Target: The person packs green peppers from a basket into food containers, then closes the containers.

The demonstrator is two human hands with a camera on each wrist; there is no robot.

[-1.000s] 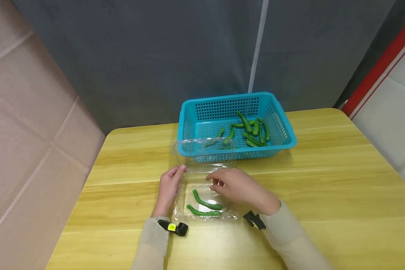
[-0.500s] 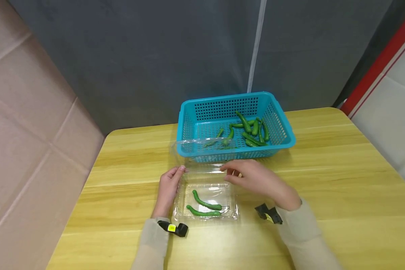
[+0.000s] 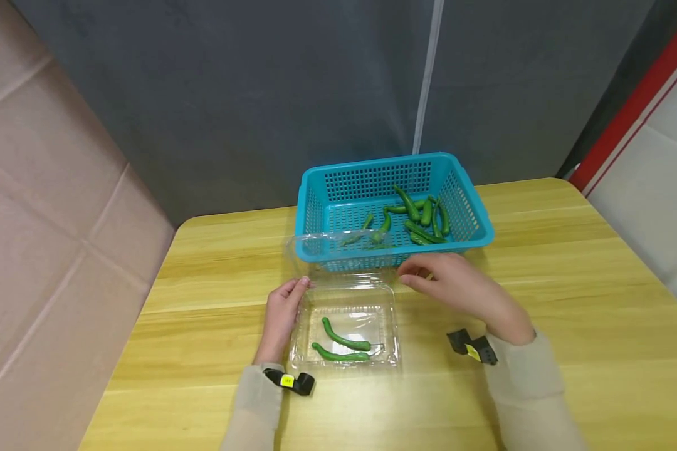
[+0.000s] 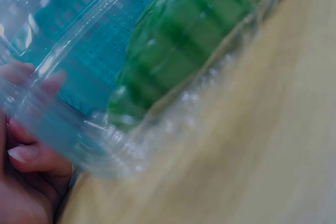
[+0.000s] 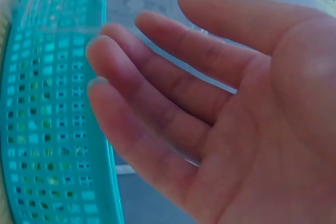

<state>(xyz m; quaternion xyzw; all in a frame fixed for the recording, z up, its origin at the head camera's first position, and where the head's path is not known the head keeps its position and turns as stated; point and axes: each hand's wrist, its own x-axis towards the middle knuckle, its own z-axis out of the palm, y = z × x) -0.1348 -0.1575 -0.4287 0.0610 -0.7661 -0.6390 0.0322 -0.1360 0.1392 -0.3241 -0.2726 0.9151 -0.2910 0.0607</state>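
Peppers [image 3: 410, 208] in basket [image 3: 454, 246] and box [image 3: 369, 321]

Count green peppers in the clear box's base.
2: the farther pepper curves across the middle of the clear box; the nearer pepper lies just on the wearer's side of it. Neither is hidden.

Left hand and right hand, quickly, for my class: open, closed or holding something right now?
Left hand: holding the edge of the clear plastic hinged container.
Right hand: open, holding nothing, near the blue perforated plastic basket.
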